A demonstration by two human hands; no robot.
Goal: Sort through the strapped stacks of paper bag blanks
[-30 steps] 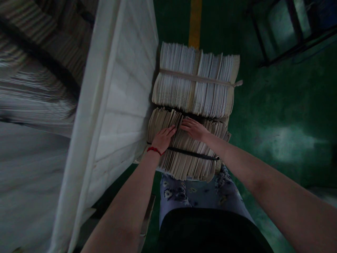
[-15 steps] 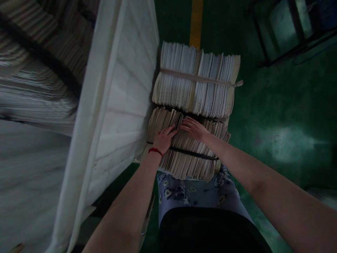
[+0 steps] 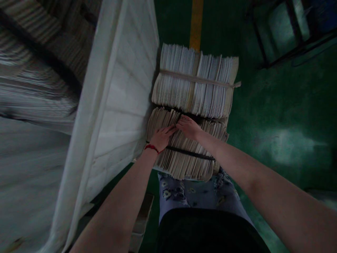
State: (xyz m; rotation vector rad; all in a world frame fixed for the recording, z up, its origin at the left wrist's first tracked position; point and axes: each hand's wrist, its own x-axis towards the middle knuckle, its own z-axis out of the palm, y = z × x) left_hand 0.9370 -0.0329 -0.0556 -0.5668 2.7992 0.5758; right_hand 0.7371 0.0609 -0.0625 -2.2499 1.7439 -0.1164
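Observation:
Two bundles of stacked paper sheets stand on edge in front of me. The near bundle (image 3: pixel 189 154) is brownish and bound by a dark strap (image 3: pixel 189 153). The far bundle (image 3: pixel 195 82) is whiter, with a pale strap (image 3: pixel 197 79) round it. My left hand (image 3: pixel 162 137), with a red cord at the wrist, lies on top of the near bundle with its fingers stretched out. My right hand (image 3: pixel 189 127) rests beside it on the same bundle, fingertips at the sheet edges near the gap between the bundles. Neither hand grips anything.
A tall white padded panel (image 3: pixel 118 98) leans at the left, touching both bundles. More stacked paper (image 3: pixel 34 70) fills the far left, blurred. The floor (image 3: pixel 276 116) is green with a yellow line (image 3: pixel 196 23). A dark metal frame (image 3: pixel 279 35) stands at the top right.
Both hands have slid slightly forward along the near bundle toward the far one. The view has shifted a little.

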